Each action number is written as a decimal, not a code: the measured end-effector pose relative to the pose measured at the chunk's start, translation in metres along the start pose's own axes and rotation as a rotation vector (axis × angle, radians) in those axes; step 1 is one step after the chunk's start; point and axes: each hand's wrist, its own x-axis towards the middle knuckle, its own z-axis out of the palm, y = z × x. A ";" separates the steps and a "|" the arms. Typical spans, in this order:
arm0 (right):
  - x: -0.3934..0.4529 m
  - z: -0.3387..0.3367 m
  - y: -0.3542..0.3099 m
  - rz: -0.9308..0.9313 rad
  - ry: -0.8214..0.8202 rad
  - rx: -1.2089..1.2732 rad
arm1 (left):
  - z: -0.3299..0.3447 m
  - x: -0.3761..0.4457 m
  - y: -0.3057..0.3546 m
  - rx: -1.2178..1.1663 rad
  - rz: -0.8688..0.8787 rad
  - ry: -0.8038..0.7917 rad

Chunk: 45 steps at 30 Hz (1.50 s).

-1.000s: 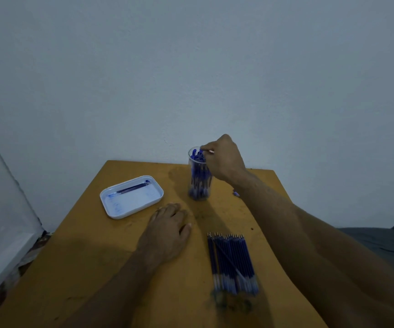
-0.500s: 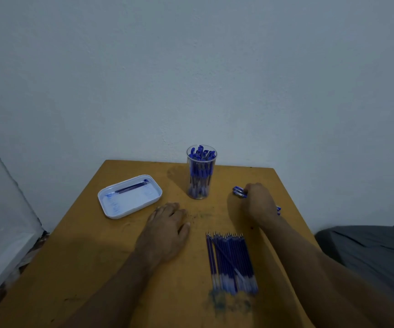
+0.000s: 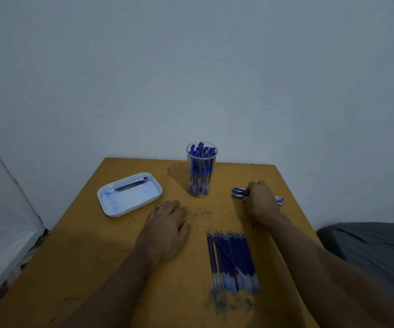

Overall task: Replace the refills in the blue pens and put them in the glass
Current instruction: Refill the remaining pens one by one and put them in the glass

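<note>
Mustard-yellow wooden tabletop (image 3: pixel 125 268) is where everything sits, pushed up against a plain pale wall (image 3: pixel 191 67). Toward the far edge stands a clear tall glass (image 3: pixel 201 183), upright and packed with blue capped pens (image 3: pixel 200 171). Over on the right, the person's right hand (image 3: pixel 261 203) rests on a couple of loose blue pens (image 3: pixel 238 193) lying flat on the tabletop, fingers curled down over them, so it looks like it's gripping them; pen ends stick out on both sides of the hand. The left hand (image 3: pixel 165 230) just lies flat, palm down, fingers relaxed and holding nothing, near the middle of the tabletop. Closer to the person there's a neat row of blue ink refills (image 3: pixel 232 261) side by side, tips pointing away, with a bluish smudge (image 3: pixel 229 303) on the wood just below them. Off to the left sits a white rounded plastic tray (image 3: pixel 110 204) with what looks like one refill (image 3: pixel 129 185) lying in it.
</note>
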 end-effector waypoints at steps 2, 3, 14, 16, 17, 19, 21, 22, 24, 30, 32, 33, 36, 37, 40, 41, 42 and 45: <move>0.000 0.000 0.002 -0.018 -0.014 -0.021 | 0.000 0.000 0.000 0.000 -0.002 -0.001; 0.000 -0.001 0.003 -0.026 -0.019 -0.032 | -0.001 0.000 0.001 -0.002 -0.006 -0.001; -0.028 -0.037 -0.036 -0.153 0.039 -0.077 | 0.001 -0.009 -0.001 -0.228 -0.035 0.123; -0.043 -0.052 -0.057 -0.157 0.056 -0.106 | -0.001 -0.014 -0.002 -0.357 -0.062 0.168; -0.051 -0.057 -0.068 -0.161 0.058 -0.099 | -0.003 -0.016 -0.003 -0.415 -0.074 0.176; -0.068 -0.064 -0.085 -0.160 -0.013 0.037 | -0.010 -0.020 -0.004 -0.550 -0.117 0.177; -0.088 -0.063 -0.098 -0.156 -0.152 0.323 | -0.018 -0.025 -0.002 -0.691 -0.149 0.172; -0.098 -0.060 -0.102 -0.134 -0.232 0.490 | -0.021 -0.028 0.000 -0.755 -0.151 0.160; -0.114 -0.049 -0.109 -0.024 -0.382 0.846 | -0.025 -0.035 0.007 -0.943 -0.140 0.109; -0.129 -0.018 -0.119 0.267 -0.476 1.331 | -0.027 -0.041 0.019 -1.178 -0.232 -0.185; -0.129 -0.013 -0.117 0.290 -0.463 1.356 | -0.025 -0.038 0.017 -1.078 -0.231 -0.184; -0.128 -0.011 -0.115 0.291 -0.474 1.358 | -0.025 -0.037 0.017 -1.019 -0.228 -0.175; -0.124 -0.006 -0.107 0.260 -0.503 1.365 | -0.023 -0.036 0.013 -0.941 -0.222 -0.145; -0.122 -0.006 -0.104 0.246 -0.498 1.356 | -0.023 -0.037 0.013 -0.932 -0.206 -0.140; -0.118 -0.005 -0.095 0.213 -0.483 1.365 | -0.022 -0.038 0.013 -0.890 -0.164 -0.132; -0.116 -0.005 -0.093 0.197 -0.480 1.385 | -0.022 -0.039 0.014 -0.884 -0.152 -0.136; -0.115 -0.005 -0.092 0.182 -0.478 1.403 | -0.022 -0.039 0.013 -0.879 -0.138 -0.139; -0.115 -0.004 -0.091 0.138 -0.472 1.422 | -0.020 -0.041 0.012 -0.847 -0.077 -0.138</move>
